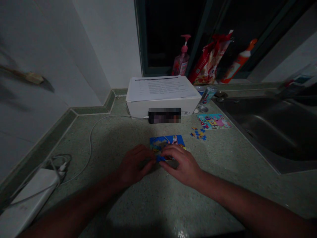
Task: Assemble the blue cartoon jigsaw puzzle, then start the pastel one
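A partly filled jigsaw puzzle [177, 138] with a blue cartoon picture lies flat on the counter, its front part hidden by my hands. Just in front of it, a small blue puzzle piece [160, 159] shows between my fingertips; whether it is one piece or a joined few I cannot tell. My left hand [137, 164] is closed, thumb and fingertips meeting at the piece's left side. From the right, my right hand [183, 164] curls thumb and fingers about the same piece. Several loose puzzle pieces [198, 134] lie right of the puzzle.
Behind the puzzle, a phone [164, 115] on a cable leans against a white box [163, 94]. A colourful cartoon picture card [215, 121] lies near the sink [272, 132]. A can [208, 95] stands beside the box. A white power strip [37, 188] with cables sits at left.
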`<action>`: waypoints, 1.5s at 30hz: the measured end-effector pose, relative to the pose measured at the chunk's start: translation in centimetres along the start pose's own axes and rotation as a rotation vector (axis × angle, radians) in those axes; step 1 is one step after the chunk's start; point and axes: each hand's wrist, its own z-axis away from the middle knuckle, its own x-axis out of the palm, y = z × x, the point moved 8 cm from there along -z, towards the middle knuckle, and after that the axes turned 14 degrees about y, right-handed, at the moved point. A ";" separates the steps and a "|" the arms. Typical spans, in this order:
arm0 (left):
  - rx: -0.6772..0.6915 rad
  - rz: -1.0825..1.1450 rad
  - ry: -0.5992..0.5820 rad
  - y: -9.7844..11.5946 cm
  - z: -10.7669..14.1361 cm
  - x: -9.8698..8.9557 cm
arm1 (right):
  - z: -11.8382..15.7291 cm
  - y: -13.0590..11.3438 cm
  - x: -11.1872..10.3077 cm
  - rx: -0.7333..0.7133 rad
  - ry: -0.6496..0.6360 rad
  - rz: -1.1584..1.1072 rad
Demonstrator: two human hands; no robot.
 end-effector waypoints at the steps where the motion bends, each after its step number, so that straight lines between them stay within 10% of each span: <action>1: -0.009 -0.001 -0.011 0.0 0.0 0.1 | 0.0 0.0 0.0 -0.004 0.003 0.001; 45: -0.042 0.038 -0.065 -1.0 0.6 0.8 | 0.2 -0.2 0.0 -0.151 0.002 0.023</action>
